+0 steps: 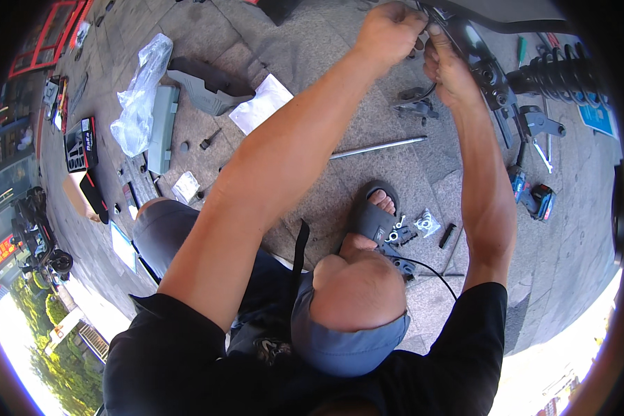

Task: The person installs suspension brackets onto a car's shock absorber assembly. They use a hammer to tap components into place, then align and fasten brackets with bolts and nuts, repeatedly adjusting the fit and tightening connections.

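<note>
Both arms reach up to the dark metal frame [468, 38] of a vehicle at the top right. My left hand [390, 35] is closed, its fingers pinched together against the frame's near edge. Just to its right, my right hand [451, 68] has the thumb raised and the fingers curled at the same spot. What either hand pinches is too small and hidden to make out. Under the right hand lies a dark bracket-like part [416, 104] with a short black cable. A black coil spring [561, 75] sits on the frame to the right.
On the paving lie a metal rod [380, 148], a blue cordless drill [534, 197], a grey plastic cover [208, 87], white paper [262, 104], a grey-green case [162, 130] and clear plastic wrap [142, 97]. Small hardware in a clear bag [427, 222] rests near my sandalled foot [378, 208].
</note>
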Action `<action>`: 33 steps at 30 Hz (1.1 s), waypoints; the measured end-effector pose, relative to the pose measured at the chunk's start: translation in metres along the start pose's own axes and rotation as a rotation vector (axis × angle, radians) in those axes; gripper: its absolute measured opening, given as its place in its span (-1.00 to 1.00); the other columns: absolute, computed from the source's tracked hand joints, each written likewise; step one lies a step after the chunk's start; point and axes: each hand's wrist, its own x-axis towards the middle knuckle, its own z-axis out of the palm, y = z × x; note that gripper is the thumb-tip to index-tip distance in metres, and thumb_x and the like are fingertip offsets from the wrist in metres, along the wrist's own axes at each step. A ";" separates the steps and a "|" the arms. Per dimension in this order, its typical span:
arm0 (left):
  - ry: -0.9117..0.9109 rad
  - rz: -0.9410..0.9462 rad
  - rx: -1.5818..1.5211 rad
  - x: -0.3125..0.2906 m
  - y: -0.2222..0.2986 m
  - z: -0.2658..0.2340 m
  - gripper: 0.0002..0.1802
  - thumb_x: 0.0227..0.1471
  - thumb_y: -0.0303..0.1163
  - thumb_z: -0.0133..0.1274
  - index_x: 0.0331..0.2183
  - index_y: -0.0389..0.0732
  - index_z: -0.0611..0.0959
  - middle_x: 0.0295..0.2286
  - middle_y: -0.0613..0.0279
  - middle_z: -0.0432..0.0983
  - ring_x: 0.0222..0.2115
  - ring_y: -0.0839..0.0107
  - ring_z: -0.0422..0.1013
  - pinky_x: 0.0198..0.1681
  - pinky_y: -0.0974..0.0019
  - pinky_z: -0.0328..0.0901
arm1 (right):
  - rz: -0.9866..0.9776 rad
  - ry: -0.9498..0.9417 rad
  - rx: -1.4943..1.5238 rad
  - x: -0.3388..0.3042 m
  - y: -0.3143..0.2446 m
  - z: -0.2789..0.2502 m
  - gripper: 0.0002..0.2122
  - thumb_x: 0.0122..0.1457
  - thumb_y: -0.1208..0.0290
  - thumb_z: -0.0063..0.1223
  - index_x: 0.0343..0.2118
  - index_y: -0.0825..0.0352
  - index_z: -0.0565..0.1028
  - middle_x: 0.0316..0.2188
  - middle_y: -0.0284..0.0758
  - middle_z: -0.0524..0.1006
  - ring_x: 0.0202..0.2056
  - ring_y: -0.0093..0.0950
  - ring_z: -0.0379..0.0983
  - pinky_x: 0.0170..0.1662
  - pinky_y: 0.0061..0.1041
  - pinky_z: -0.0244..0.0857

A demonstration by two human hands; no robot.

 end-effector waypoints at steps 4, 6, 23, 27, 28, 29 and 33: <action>-0.065 -0.111 0.069 0.005 0.015 -0.006 -0.71 0.14 -0.22 0.00 -0.31 -0.27 0.60 -0.50 0.27 0.50 -0.54 0.49 0.38 -0.51 0.36 0.27 | -0.052 -0.013 -0.026 -0.001 0.003 -0.001 -0.67 0.15 0.01 0.10 -0.51 0.15 0.36 -0.67 -0.57 0.25 -0.68 -0.73 0.10 -0.62 -0.70 -0.09; -0.079 -0.133 0.200 0.006 0.022 -0.009 -0.66 0.14 -0.18 -0.02 -0.27 -0.28 0.61 -0.47 0.22 0.52 -0.54 0.47 0.40 -0.50 0.34 0.29 | -0.078 0.029 -0.114 -0.005 0.009 -0.003 -0.69 0.14 0.00 0.11 -0.44 0.16 0.40 -0.65 -0.55 0.29 -0.64 -0.70 0.17 -0.59 -0.67 0.00; -0.125 -0.355 -0.178 -0.012 0.042 0.002 -0.66 0.11 -0.25 0.04 -0.21 -0.35 0.52 -0.45 0.12 0.53 -0.47 0.31 0.50 -0.38 0.22 0.45 | -0.832 0.125 -1.405 -0.105 -0.052 0.025 -0.56 -0.05 0.39 0.25 -0.06 0.29 0.44 -0.12 -0.19 0.43 -0.12 -0.19 0.38 -0.08 -0.32 0.33; -0.209 -0.428 -0.389 -0.012 0.043 0.000 -0.57 0.15 -0.21 0.00 -0.18 -0.44 0.47 -0.39 -0.02 0.53 -0.44 0.21 0.53 -0.37 0.16 0.49 | -0.834 0.419 -1.491 -0.071 -0.075 0.032 -0.52 -0.06 0.35 0.22 -0.03 0.27 0.37 -0.14 -0.17 0.43 -0.19 -0.14 0.41 -0.17 -0.22 0.35; -0.235 -0.465 -0.388 -0.012 0.041 -0.002 -0.56 0.13 -0.15 0.02 -0.15 -0.36 0.47 -0.37 0.05 0.54 -0.41 0.23 0.52 -0.33 0.14 0.46 | -0.630 0.398 -1.517 -0.064 -0.076 0.034 -0.44 -0.04 0.34 0.22 0.04 0.34 0.28 -0.14 -0.08 0.45 -0.17 -0.06 0.44 -0.18 -0.14 0.36; -0.261 -0.499 -0.387 -0.011 0.039 -0.006 -0.55 0.12 -0.10 0.04 -0.13 -0.28 0.48 -0.36 0.11 0.54 -0.37 0.25 0.50 -0.29 0.12 0.43 | -0.420 0.349 -1.525 -0.057 -0.078 0.036 -0.45 -0.02 0.33 0.19 0.05 0.37 0.27 -0.19 -0.05 0.49 -0.19 -0.07 0.47 -0.16 -0.14 0.37; -0.306 -0.414 -0.131 -0.008 0.034 -0.011 -0.42 0.05 0.10 0.08 -0.13 -0.21 0.51 -0.31 0.12 0.57 -0.38 0.28 0.52 -0.34 0.15 0.43 | -0.152 0.262 -1.509 -0.047 -0.077 0.037 -0.47 -0.03 0.38 0.10 0.01 0.48 0.26 -0.41 0.01 0.56 -0.33 -0.05 0.52 -0.24 -0.13 0.40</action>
